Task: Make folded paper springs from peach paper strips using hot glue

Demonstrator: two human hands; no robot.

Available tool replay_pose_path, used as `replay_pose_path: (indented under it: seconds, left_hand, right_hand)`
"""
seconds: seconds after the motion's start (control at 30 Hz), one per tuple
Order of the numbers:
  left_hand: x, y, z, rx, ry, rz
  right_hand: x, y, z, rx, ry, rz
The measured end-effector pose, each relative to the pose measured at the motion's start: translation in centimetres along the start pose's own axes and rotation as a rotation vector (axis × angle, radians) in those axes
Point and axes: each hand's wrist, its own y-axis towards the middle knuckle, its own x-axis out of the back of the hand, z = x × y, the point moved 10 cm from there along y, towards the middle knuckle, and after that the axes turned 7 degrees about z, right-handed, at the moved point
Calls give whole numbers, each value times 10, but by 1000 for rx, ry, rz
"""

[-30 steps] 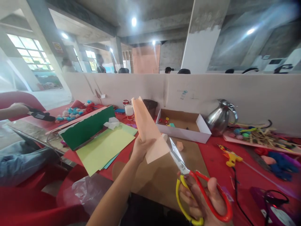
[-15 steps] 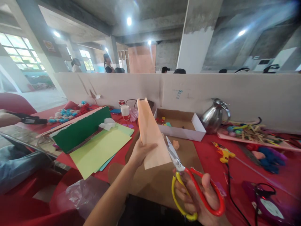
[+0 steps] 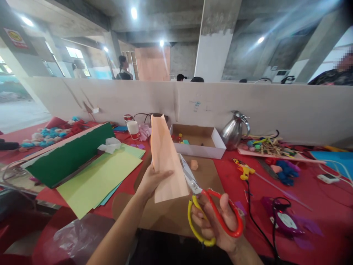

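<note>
My left hand point(image 3: 151, 180) is closed on a folded sheet of peach paper point(image 3: 168, 162), holding it tilted up above the table, with the thumb across its front face. In my right hand point(image 3: 215, 221) is a pair of scissors point(image 3: 194, 186) with one red and one yellow handle loop. Its blades point up and to the left beside the paper's right edge; how far they are parted is hard to see. Under both hands lies a brown cardboard sheet point(image 3: 157, 217). A small peach scrap point(image 3: 194, 165) rests on it, just right of the blades.
A white-sided open box point(image 3: 202, 149) stands behind the hands, with a steel jug point(image 3: 234, 130) to its right. At right are a yellow glue gun point(image 3: 245, 171) and a purple device point(image 3: 284, 221). Yellow-green paper sheets point(image 3: 102, 180) and a green board point(image 3: 68, 156) lie left. A low partition point(image 3: 132, 95) runs behind.
The view has swung to the right, so everything sits further left. Both hands keep hold of the paper and scissors, with little visible movement between them. Another person has come into view at right.
</note>
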Motion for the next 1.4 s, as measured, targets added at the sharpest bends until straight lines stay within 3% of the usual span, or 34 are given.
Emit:
replay_pose_path:
  seconds: [0.33, 0.7, 0.87, 0.97, 1.13, 1.27, 1.4]
  left_hand:
    - [-1, -9, 2, 31, -16, -10]
    - [-19, -21, 2, 126, -14, 88]
    - [-9, -28, 7, 146, 4, 44]
    - [-5, -31, 16, 158, 3, 20]
    - [18, -26, 31, 182, -85, -137]
    - [23, -8, -1, -18, 81, -101]
    - [-2, -2, -55, -401, 561, -13]
  right_hand:
    - [3, -14, 1, 22, -16, -24]
    - [-3, -1, 3, 39, -56, -22]
    - [-3, -7, 20, 129, -73, -65]
    - [-3, -9, 19, 120, -97, -73]
    - [4, -15, 27, 190, -161, -173]
    - [9, -21, 47, 235, -237, -313]
    - [12, -22, 64, 252, -328, -448]
